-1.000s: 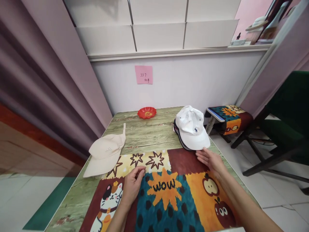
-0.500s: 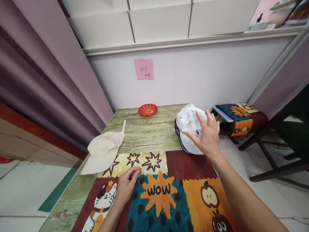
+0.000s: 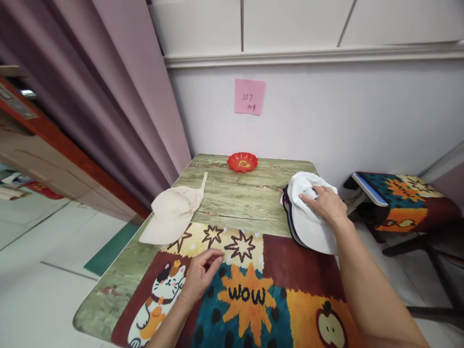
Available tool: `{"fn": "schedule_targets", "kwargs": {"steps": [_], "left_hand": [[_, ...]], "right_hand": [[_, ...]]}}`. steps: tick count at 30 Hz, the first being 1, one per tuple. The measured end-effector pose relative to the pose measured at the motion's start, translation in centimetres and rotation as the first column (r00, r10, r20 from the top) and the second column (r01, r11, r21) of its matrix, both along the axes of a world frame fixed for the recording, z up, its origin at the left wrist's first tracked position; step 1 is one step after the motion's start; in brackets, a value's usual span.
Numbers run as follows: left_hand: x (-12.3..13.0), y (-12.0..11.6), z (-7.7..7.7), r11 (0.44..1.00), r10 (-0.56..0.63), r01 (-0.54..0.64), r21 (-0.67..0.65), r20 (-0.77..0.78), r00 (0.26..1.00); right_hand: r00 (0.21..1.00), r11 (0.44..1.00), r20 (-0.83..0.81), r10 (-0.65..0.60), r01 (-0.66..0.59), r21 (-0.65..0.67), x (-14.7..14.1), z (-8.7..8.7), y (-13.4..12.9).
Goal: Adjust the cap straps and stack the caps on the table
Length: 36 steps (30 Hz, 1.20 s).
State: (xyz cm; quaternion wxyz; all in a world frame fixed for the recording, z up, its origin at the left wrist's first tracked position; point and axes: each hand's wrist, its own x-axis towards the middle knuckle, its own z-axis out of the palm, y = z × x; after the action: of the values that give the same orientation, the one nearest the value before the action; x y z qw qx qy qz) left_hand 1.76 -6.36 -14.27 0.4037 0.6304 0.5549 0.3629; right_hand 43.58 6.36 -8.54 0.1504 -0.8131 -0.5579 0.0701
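On the right of the table, a white cap (image 3: 302,182) lies on top of at least one dark cap (image 3: 289,212). My right hand (image 3: 328,203) is on the white cap, thumb and fingers closing on its crown, and the cloth is dented between them. My left hand (image 3: 203,273) is over the patterned mat (image 3: 304,263), its fingers curled in towards the thumb and nothing seen in them. A beige cap (image 3: 176,210) sits at the table's left edge, brim towards me and strap pointing to the back.
A red scalloped dish (image 3: 242,162) stands at the table's back edge, below a pink note (image 3: 250,96) on the wall. Beyond the table's right side is a stool with a patterned cover (image 3: 406,193). A purple curtain (image 3: 145,96) hangs at the left.
My right hand has come down from above the white cap and closed on its crown. My left hand keeps its curled pose. The view has turned left.
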Motion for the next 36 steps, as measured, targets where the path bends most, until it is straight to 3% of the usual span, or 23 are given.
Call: {"fn": "schedule_targets", "kwargs": {"steps": [3,10,21,27,31,34,36], "left_hand": [[0.2,-0.2,0.3,1.000,-0.007,0.007,0.021,-0.008,1.000],[1.0,-0.8,0.3,1.000,0.010,-0.010,0.013,-0.014,1.000],[1.0,-1.2,-0.7,0.997,-0.009,0.012,0.070,-0.032,0.999],[0.6,-1.1,-1.4,0.999,0.030,-0.032,0.012,0.151,0.988],[-2.7,3.2,0.8,0.966,0.207,-0.231,0.114,0.191,0.960],[-7.5,8.7,3.9,0.831,0.482,-0.485,0.272,0.081,0.872],[-10.8,12.2,5.4,0.762,0.616,-0.588,0.272,-0.025,0.787]], "right_hand": [[1.000,0.998,0.021,-0.008,0.010,-0.069,-0.1,0.1,0.2],[0.998,0.998,0.043,-0.054,0.055,-0.041,-0.5,-1.3,-0.5],[0.999,0.999,0.002,-0.043,0.043,0.004,-0.6,-1.7,-0.6],[0.999,0.998,-0.004,-0.046,0.046,-0.045,-1.1,-1.3,-0.8],[0.998,0.997,0.003,-0.057,0.057,-0.049,-1.3,-1.1,-0.8],[0.999,0.998,-0.003,-0.049,0.049,0.032,-1.0,-1.9,-0.7],[0.999,0.991,-0.012,-0.052,0.053,0.122,-0.6,-3.0,-0.6]]}}
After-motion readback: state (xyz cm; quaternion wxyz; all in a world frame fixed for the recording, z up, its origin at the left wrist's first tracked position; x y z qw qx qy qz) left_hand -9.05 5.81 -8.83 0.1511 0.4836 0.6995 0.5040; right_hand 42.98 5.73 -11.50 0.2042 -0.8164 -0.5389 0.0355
